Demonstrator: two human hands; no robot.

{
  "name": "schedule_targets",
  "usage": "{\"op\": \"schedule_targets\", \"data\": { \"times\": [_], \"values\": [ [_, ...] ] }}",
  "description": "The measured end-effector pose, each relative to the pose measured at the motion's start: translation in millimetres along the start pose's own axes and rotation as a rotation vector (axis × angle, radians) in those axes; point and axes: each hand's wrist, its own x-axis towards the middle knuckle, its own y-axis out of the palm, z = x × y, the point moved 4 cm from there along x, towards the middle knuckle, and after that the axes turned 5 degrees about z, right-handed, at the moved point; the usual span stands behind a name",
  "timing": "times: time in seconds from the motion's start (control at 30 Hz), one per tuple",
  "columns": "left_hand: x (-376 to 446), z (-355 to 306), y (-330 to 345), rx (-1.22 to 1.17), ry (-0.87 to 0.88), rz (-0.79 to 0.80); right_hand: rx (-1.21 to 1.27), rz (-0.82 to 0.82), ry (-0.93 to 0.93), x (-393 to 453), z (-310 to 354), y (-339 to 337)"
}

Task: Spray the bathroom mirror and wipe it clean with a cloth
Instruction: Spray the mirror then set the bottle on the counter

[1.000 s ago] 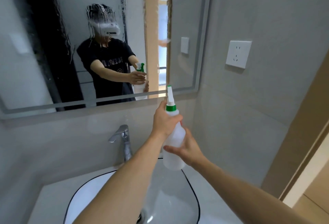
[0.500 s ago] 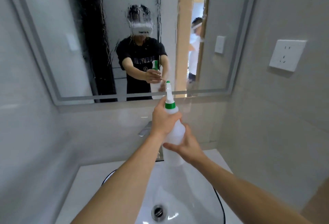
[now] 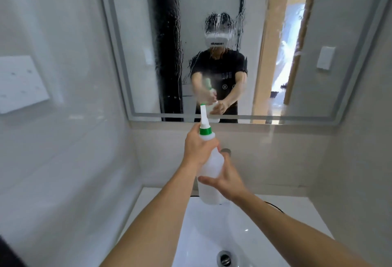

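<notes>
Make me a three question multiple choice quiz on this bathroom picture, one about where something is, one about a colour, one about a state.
1. Where is the spray bottle held?
A. over the sink
B. inside a cabinet
C. on the floor

2. What colour is the bottle's collar?
A. red
B. green
C. black

3. What state is the mirror glass in?
A. dry and spotless
B. cracked
C. wet with running streaks

Answers:
1 A: the left hand grips the bottle's neck and the right hand supports its body above the white sink.
2 B: a green ring sits under the white nozzle.
3 C: drips trail down the glass across the reflection.
</notes>
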Motion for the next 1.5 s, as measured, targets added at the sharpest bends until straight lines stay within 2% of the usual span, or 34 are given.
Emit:
{"op": "schedule_targets", "data": {
  "times": [0.17,0.43,0.57,0.73,0.87,1.0,1.13,1.27,1.5],
  "values": [
    [-3,11,-10,0.031,-0.022,-0.027,0.010,0.020,-0.005,1,-5,13],
    [-3,9,16,0.000,0.014,0.049,0.047,-0.014,0.005,-6,-13,-7],
    [0,2,50,-0.028,0.033,0.186,0.045,-0.082,0.034,-16,-16,-43],
    [-1,-10,98,0.005,0.048,0.469,0.032,-0.202,0.056,-34,-27,-97],
    [-11,-25,143,-0.007,0.075,0.635,0.065,-0.277,0.086,-57,-41,-143],
    [-30,-42,188,-0.082,0.089,0.786,0.078,-0.330,0.127,-86,-55,-184],
    [-51,-38,226,-0.222,-0.097,0.952,0.139,-0.408,0.160,-122,-73,-213],
    [-80,-9,258,-0.221,-0.398,0.977,0.142,-0.493,0.209,-155,-101,-229],
    [-127,46,293,-0.376,-0.710,1.056,0.094,-0.532,0.358,-207,-158,-230]
  ]
}}
